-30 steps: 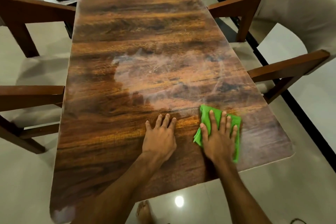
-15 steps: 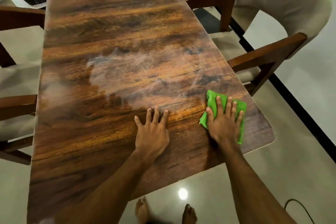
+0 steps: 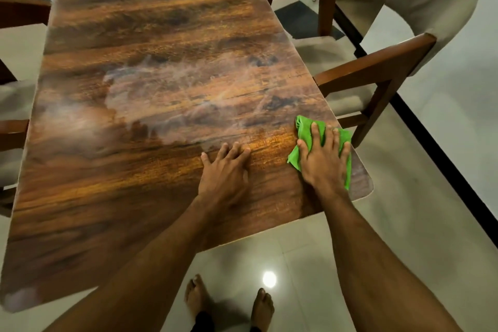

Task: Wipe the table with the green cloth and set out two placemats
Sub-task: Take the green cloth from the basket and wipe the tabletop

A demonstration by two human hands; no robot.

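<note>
The wooden worktop [image 3: 161, 48] runs lengthwise from the near edge to the far end, its surface glossy, with a pale hazy smear across the middle. The green cloth [image 3: 303, 131] lies crumpled flat on the worktop at the near right corner, just inside the right edge. The right hand [image 3: 323, 159] rests palm down on top of the cloth, its fingers [image 3: 315, 133] straight and spread apart, pressing the fabric against the wood; green shows beyond the fingertips and along both sides of the hand. The left hand [image 3: 223, 170] lies palm down on bare wood to the left of the cloth, apart from it, fingers straight and slightly spread, holding nothing. Both forearms reach in from the near edge. A chair [image 3: 377, 67] with wooden arms and a pale upholstered back stands tucked against the right side of the worktop, just beyond the cloth. Parts of further chairs [image 3: 16, 11] show along the left side. Two bare feet [image 3: 196, 296] stand on the pale tiled floor [image 3: 431, 210] below the near edge, beside a bright light reflection.
</note>
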